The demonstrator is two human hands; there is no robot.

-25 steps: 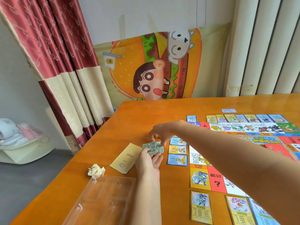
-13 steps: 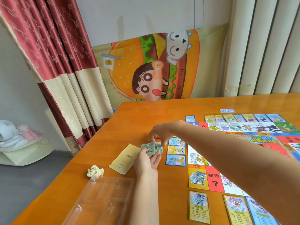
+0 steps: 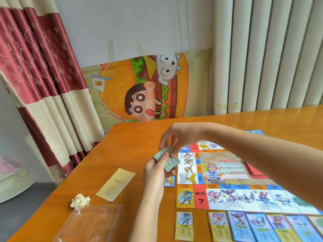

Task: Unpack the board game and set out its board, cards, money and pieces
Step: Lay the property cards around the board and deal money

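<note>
Both your hands meet on the stack of play money, held above the table just at the left edge of the board. Your left hand grips the stack from below, fingers curled round it. Your right hand pinches its top notes from above. Cards line the board's near edge. A yellow booklet, crumpled paper and clear tray lie to the left.

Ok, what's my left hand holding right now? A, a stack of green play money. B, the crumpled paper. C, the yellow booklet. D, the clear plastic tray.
A: the left hand grips the stack of green play money while the right hand pinches its top notes. The crumpled paper, yellow booklet and clear tray lie untouched on the table.
</note>
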